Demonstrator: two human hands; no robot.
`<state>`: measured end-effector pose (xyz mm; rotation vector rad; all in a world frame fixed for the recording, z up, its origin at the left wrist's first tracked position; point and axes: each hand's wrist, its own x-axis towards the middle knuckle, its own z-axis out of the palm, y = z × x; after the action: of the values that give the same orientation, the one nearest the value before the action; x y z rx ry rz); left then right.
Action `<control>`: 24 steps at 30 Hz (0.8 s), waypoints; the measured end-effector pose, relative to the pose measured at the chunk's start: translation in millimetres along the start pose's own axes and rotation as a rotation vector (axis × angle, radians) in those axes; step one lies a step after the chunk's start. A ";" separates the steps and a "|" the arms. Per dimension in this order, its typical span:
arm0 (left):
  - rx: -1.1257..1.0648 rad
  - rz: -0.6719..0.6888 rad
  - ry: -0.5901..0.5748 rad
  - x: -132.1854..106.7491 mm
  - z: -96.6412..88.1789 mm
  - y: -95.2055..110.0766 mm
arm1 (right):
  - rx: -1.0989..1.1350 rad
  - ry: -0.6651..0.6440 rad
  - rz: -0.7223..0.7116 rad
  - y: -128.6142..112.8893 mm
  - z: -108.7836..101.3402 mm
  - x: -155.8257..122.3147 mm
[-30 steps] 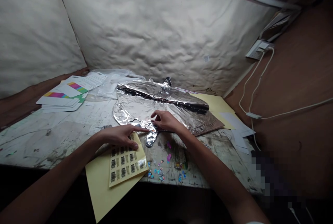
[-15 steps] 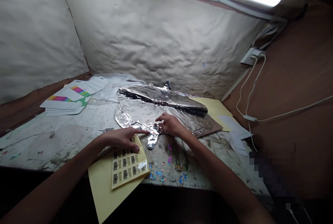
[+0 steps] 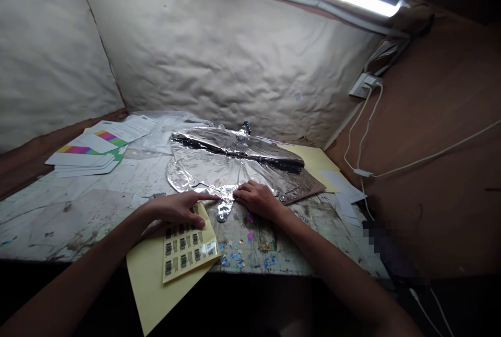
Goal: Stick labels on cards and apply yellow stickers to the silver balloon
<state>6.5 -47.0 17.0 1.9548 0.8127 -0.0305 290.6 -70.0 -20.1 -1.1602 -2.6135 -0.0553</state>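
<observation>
Your left hand (image 3: 176, 209) lies open and unclenched, its fingers over the top edge of the barcode sheet (image 3: 188, 248) on a yellow folder (image 3: 156, 285), fingertips reaching toward the foil balloon (image 3: 211, 167). That balloon lies flat on the table (image 3: 78, 212), and your right hand (image 3: 256, 199) rests open on its lower edge, just beside its silver neck (image 3: 224, 209), grasping nothing.
</observation>
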 end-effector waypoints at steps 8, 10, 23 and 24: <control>-0.004 0.032 0.024 -2.5 2.0 -1.5 | -0.093 0.121 0.112 -3.6 17.7 0.0; -0.005 0.033 0.042 -3.4 3.1 -2.1 | -0.029 0.171 0.151 -4.1 17.2 1.5; 0.128 0.047 0.126 4.3 -15.2 11.7 | 0.828 -0.032 0.425 43.4 -3.9 34.2; 0.121 0.075 0.129 6.4 -18.5 10.9 | 0.798 -0.049 0.419 43.3 -4.6 35.5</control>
<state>11.7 -32.1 32.9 2.1170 0.8373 0.0939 300.8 -15.9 -9.5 -1.3279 -2.0103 0.9989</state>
